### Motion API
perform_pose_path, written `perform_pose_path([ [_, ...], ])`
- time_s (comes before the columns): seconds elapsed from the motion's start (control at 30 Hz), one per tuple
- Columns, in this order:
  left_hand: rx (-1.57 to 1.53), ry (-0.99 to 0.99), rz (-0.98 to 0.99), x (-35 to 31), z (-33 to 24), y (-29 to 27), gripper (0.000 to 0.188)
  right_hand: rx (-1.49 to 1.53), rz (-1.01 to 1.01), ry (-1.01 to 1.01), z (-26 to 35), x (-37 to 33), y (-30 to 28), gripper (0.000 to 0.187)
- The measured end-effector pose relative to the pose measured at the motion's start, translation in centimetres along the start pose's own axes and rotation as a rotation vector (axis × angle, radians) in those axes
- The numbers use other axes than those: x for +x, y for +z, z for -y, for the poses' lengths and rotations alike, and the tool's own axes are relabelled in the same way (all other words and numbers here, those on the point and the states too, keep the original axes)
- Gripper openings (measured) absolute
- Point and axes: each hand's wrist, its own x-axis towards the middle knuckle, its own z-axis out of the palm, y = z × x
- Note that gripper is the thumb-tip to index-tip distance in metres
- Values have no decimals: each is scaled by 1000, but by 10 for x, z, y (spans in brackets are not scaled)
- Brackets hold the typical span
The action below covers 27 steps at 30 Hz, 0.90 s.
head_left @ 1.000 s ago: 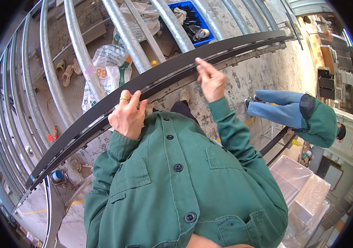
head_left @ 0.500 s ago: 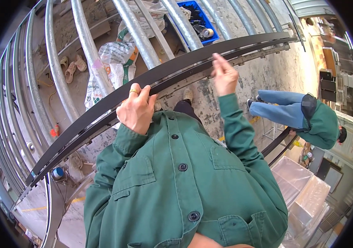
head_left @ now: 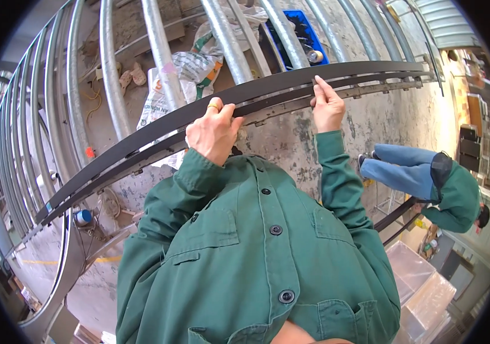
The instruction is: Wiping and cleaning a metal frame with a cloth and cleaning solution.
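A long black metal profile stretches across in front of me, with a narrower slotted rail along its near side. My left hand, a ring on one finger, curls its fingers over the profile left of the middle. Further right, my right hand is closed in a pinch at the profile's near edge. A small dark bit shows at those fingertips, too small to name.
Galvanised tubes run away beyond the profile. Behind them lie a white printed sack, clogs and a blue crate. A co-worker in green bends at the right, near plastic-wrapped boxes.
My right hand has come to the profile's near edge with its fingers pinched. My left hand stays on the profile. The whole view has shifted, so the scene sits further right.
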Motion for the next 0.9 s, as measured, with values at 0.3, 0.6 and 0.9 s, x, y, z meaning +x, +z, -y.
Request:
perform_pose_path([
  [0.3, 52, -27, -27, -25, 23, -20, 25, -24, 157, -97, 18, -40, 37, 21],
  [0.6, 261, -211, -248, -116, 163, -96, 37, 22, 70, -20, -4, 0, 11, 20],
  [0.9, 262, -60, -206, -136, 230, -141, 26, 13, 45, -23, -6, -6, 22, 21],
])
